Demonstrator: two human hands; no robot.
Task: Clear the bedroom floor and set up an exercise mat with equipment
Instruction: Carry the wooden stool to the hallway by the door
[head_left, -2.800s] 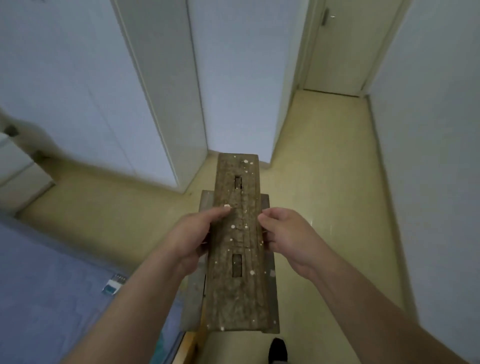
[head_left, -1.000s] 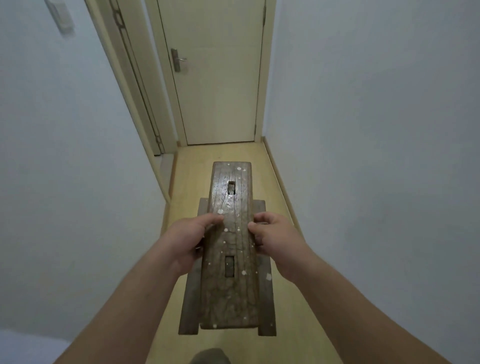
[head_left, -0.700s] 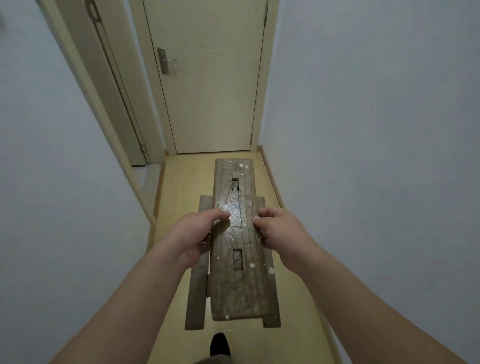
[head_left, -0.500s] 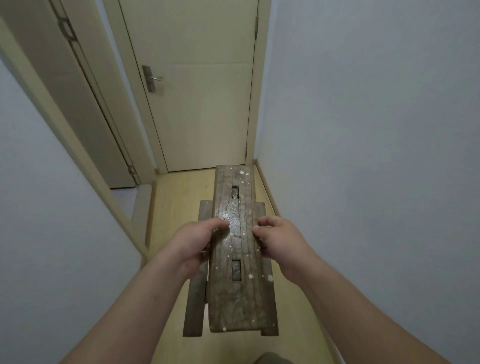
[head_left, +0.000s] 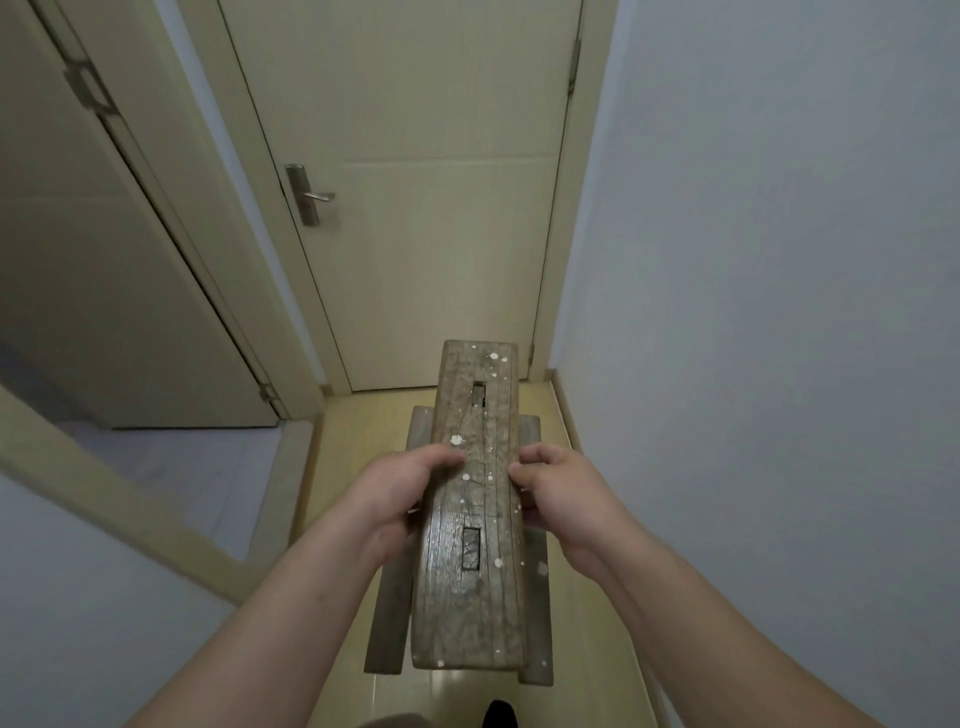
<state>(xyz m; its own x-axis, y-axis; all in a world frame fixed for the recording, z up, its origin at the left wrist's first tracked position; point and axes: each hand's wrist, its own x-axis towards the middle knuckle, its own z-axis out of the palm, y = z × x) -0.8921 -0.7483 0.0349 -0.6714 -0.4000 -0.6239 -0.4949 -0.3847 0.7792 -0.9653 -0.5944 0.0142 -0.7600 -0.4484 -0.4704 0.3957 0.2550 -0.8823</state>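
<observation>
I carry a worn wooden stool (head_left: 475, 582) with white paint specks, its long seat pointing away from me above the yellow floor. My left hand (head_left: 395, 493) grips the seat's left edge, thumb on top. On the right edge, my right hand (head_left: 563, 493) grips the same way. The stool's legs show below the seat on both sides. No mat or exercise equipment is in view.
A closed cream door (head_left: 426, 208) with a metal handle (head_left: 311, 196) ends the narrow hallway. An open door (head_left: 104, 260) and a grey-floored doorway (head_left: 182, 467) lie to the left. A white wall (head_left: 779, 312) runs close on the right. A dark foot (head_left: 501, 714) shows at the bottom edge.
I have turned out of the bedroom into the hallway and walked toward the closed door, which now looms nearer. Both hands keep the same grip on the stool.
</observation>
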